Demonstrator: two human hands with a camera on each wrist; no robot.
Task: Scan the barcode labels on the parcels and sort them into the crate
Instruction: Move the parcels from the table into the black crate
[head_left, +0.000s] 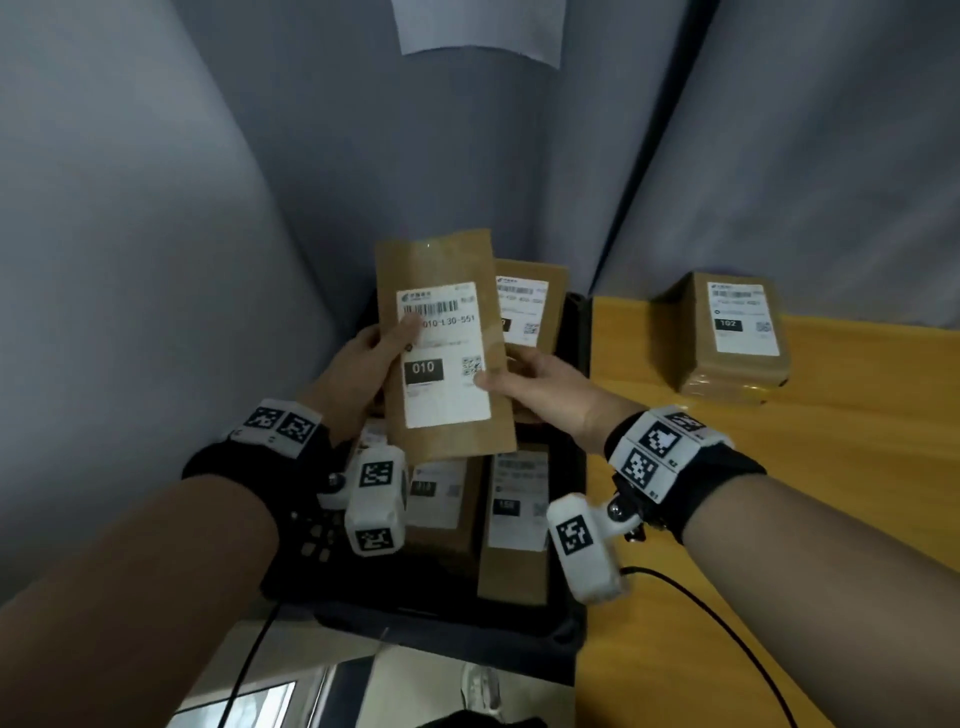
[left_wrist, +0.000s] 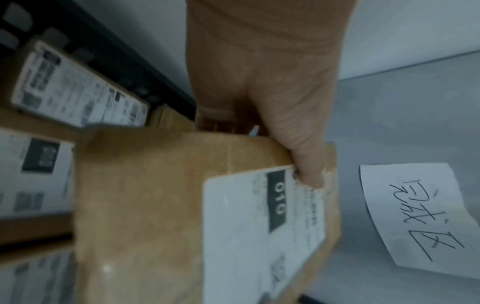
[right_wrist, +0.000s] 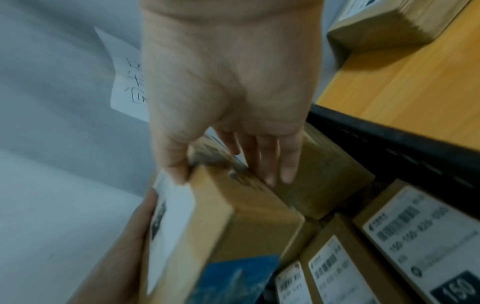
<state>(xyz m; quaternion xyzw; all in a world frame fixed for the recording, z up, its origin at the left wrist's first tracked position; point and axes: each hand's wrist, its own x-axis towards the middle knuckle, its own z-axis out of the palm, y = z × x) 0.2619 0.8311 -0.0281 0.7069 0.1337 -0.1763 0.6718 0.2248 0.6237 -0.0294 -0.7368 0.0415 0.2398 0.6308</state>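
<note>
We hold a brown parcel (head_left: 441, 343) upright above the black crate (head_left: 576, 332), its white label (head_left: 444, 356) marked 010 facing us. Our left hand (head_left: 363, 374) clamps the parcel's left edge, thumb pressed on the barcode. Our right hand (head_left: 540, 389) pinches the right edge, thumb on the label's corner, fingers straight behind the box. Several labelled parcels lie in the crate below (head_left: 514, 519). Another parcel (head_left: 727, 338), marked 102, sits on the yellow worktop (head_left: 779, 493), well apart from the crate.
</note>
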